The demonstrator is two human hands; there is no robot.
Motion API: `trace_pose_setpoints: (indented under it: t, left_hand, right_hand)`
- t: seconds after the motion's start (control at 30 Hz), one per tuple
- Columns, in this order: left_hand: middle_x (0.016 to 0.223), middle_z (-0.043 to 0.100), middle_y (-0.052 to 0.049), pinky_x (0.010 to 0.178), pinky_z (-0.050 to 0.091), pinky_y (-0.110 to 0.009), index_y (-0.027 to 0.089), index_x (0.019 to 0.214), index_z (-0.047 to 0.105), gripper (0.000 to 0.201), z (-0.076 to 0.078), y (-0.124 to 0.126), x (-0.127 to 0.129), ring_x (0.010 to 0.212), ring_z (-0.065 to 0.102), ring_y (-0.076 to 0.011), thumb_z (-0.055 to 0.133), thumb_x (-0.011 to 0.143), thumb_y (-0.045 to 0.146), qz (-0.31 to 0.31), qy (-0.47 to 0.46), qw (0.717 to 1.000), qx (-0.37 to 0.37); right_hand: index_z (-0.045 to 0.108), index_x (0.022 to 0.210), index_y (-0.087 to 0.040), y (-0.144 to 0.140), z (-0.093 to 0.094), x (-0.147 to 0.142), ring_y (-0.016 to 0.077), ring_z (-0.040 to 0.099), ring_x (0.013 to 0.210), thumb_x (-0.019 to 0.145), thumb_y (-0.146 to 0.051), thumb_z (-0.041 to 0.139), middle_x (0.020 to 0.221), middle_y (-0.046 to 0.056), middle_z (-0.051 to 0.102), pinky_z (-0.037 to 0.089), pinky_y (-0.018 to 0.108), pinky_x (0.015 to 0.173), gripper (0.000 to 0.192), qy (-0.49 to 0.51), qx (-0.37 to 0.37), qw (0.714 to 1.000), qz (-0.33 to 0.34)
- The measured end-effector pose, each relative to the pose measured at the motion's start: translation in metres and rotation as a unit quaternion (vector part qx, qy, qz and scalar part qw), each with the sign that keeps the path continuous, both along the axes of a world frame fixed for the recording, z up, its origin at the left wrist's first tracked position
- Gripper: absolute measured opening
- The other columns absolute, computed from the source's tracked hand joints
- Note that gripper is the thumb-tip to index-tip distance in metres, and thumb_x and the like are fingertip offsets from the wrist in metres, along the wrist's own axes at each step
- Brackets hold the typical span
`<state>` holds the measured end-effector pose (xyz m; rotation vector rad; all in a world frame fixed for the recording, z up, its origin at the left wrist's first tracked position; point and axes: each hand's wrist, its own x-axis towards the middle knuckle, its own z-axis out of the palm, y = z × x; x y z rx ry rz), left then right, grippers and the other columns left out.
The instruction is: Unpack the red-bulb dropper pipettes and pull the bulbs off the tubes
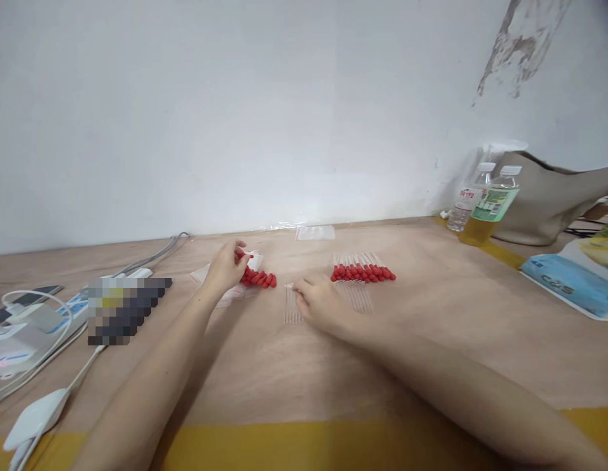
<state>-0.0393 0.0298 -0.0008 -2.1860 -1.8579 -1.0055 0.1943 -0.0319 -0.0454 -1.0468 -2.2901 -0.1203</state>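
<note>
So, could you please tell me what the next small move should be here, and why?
Probably bring the two hands together and press a red rubber bulb onto a tube. The left hand pinches a bulb at the loose pile of red rubber bulbs, while the right hand touches the bare clear glass tubes; capped red-bulb droppers lie beyond.

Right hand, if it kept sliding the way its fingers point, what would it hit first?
The right hand points left across the table, fingertips on the clear tubes. Beyond them, probably the red bulbs under the left hand, though depth is unclear.
</note>
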Motion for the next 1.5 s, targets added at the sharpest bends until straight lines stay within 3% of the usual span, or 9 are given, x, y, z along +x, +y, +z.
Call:
trace_pose_setpoints:
  t: [0.2, 0.4, 0.57, 0.8, 1.0, 1.1, 1.2, 1.37, 1.5]
  left_hand:
    - [0.080, 0.060, -0.003, 0.065, 0.041, -0.027, 0.019, 0.077, 0.052, 0.011, -0.014, 0.008, 0.006, 0.073, 0.054, -0.0174, 0.050, 0.071, 0.028, -0.009, 0.074, 0.997, 0.009]
    - [0.070, 0.058, -0.001, 0.062, 0.038, -0.026, 0.020, 0.073, 0.053, 0.015, -0.026, 0.010, 0.002, 0.066, 0.052, -0.0163, 0.052, 0.072, 0.035, -0.023, 0.122, 0.992, -0.029]
    - [0.077, 0.060, -0.003, 0.069, 0.037, -0.027, 0.019, 0.073, 0.056, 0.028, -0.024, 0.010, 0.002, 0.075, 0.053, -0.0177, 0.043, 0.078, 0.043, -0.028, 0.139, 0.989, -0.039]
    - [0.073, 0.059, -0.004, 0.064, 0.036, -0.026, 0.019, 0.069, 0.057, 0.044, -0.018, 0.010, 0.000, 0.073, 0.053, -0.0175, 0.025, 0.085, 0.044, -0.008, 0.122, 0.991, -0.062]
    - [0.077, 0.061, -0.005, 0.068, 0.038, -0.027, 0.018, 0.073, 0.060, 0.047, -0.013, 0.005, 0.003, 0.077, 0.054, -0.0184, 0.023, 0.085, 0.043, -0.036, 0.099, 0.993, -0.060]
    - [0.078, 0.060, -0.005, 0.069, 0.038, -0.027, 0.018, 0.075, 0.060, 0.046, -0.011, 0.005, 0.002, 0.078, 0.054, -0.0184, 0.024, 0.085, 0.043, -0.047, 0.087, 0.993, -0.063]
    - [0.078, 0.059, -0.006, 0.070, 0.039, -0.028, 0.017, 0.075, 0.061, 0.044, -0.010, 0.005, 0.001, 0.078, 0.053, -0.0186, 0.026, 0.086, 0.042, -0.046, 0.088, 0.994, -0.055]
    - [0.084, 0.058, -0.007, 0.081, 0.036, -0.034, 0.016, 0.077, 0.060, 0.033, -0.020, -0.004, 0.021, 0.086, 0.050, -0.0199, 0.034, 0.086, 0.035, -0.021, 0.068, 0.989, 0.132]
    - [0.094, 0.057, -0.006, 0.087, 0.033, -0.037, 0.017, 0.082, 0.058, 0.020, -0.043, -0.024, 0.052, 0.092, 0.048, -0.0194, 0.041, 0.084, 0.028, -0.090, 0.076, 0.977, 0.177]
  right_hand:
    - [0.060, 0.084, -0.012, 0.008, -0.001, -0.045, 0.0212, 0.050, 0.083, 0.076, -0.009, 0.044, 0.084, 0.011, 0.059, 0.032, 0.034, 0.073, 0.018, -0.123, 0.035, 0.992, 0.017]
    - [0.063, 0.076, -0.013, 0.000, -0.012, -0.056, 0.0213, 0.049, 0.087, 0.080, -0.021, 0.047, 0.083, 0.009, 0.059, 0.029, 0.036, 0.075, 0.018, -0.094, -0.023, 0.995, 0.032]
    - [0.063, 0.078, -0.010, -0.006, -0.014, -0.054, 0.0226, 0.047, 0.090, 0.081, -0.048, 0.045, 0.083, 0.010, 0.057, 0.028, 0.038, 0.078, 0.043, -0.064, -0.048, 0.995, 0.058]
    - [0.064, 0.079, -0.010, -0.004, -0.019, -0.051, 0.0235, 0.045, 0.090, 0.078, -0.056, 0.043, 0.084, 0.011, 0.055, 0.028, 0.040, 0.079, 0.051, -0.086, -0.042, 0.993, 0.063]
    - [0.064, 0.080, -0.012, -0.005, -0.016, -0.050, 0.0230, 0.046, 0.089, 0.077, -0.059, 0.043, 0.086, 0.011, 0.055, 0.029, 0.040, 0.077, 0.051, -0.080, -0.042, 0.995, 0.047]
    - [0.063, 0.079, -0.014, 0.002, -0.007, -0.042, 0.0208, 0.048, 0.086, 0.080, -0.054, 0.041, 0.086, 0.009, 0.056, 0.029, 0.039, 0.078, 0.046, -0.051, -0.056, 0.997, 0.016]
    - [0.062, 0.083, -0.017, 0.022, 0.007, -0.021, 0.0189, 0.051, 0.082, 0.084, -0.040, 0.041, 0.086, 0.008, 0.057, 0.028, 0.038, 0.078, 0.032, -0.015, -0.082, 0.994, -0.065]
    - [0.059, 0.085, -0.016, 0.060, 0.022, 0.033, 0.0215, 0.052, 0.088, 0.075, -0.028, 0.050, 0.091, 0.008, 0.059, 0.028, 0.037, 0.077, 0.019, 0.019, -0.128, 0.964, -0.232]
    - [0.059, 0.088, -0.018, 0.068, 0.020, 0.061, 0.0231, 0.051, 0.088, 0.063, -0.041, 0.062, 0.090, 0.006, 0.060, 0.027, 0.036, 0.077, 0.034, -0.014, -0.172, 0.957, -0.232]
